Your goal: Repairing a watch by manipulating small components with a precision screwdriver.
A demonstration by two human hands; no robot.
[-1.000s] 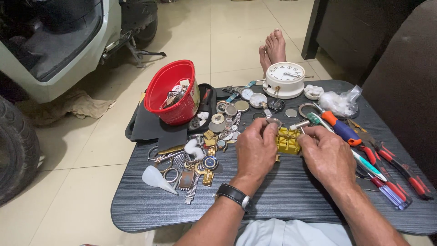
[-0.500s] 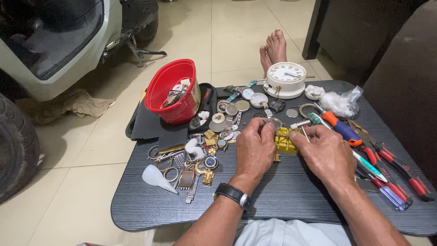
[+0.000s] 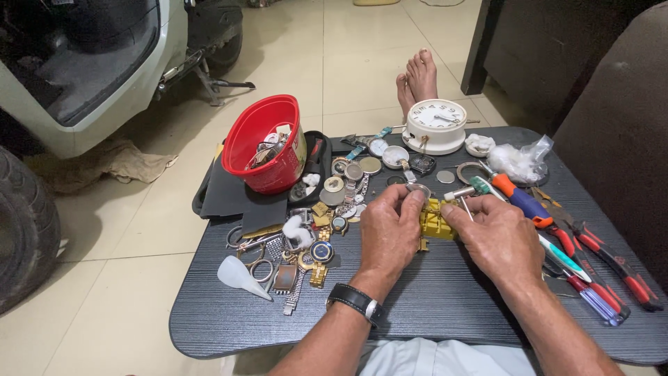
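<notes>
My left hand (image 3: 390,233) and right hand (image 3: 495,237) meet near the middle of the dark tabletop (image 3: 431,306), both closed around a yellow block (image 3: 437,221) that rests on the surface between them. My left fingers (image 3: 410,202) pinch a small metal piece at the block's top left; what it is I cannot tell. My right fingers grip the block's right side together with a thin tool (image 3: 460,198) that lies across its top. A black watch (image 3: 355,301) sits on my left wrist. Just left of my left hand lies a heap of watch parts (image 3: 306,251), with a white funnel (image 3: 240,275) nearer the left edge. A red bowl (image 3: 268,143) stands toward the far left corner on a black mat (image 3: 226,195). A white clock (image 3: 436,124) stands at the far edge, a clear bag (image 3: 522,160) to its right. Along the right edge lie an orange-handled screwdriver (image 3: 518,198) and red pliers (image 3: 612,261), close beside my right hand.
</notes>
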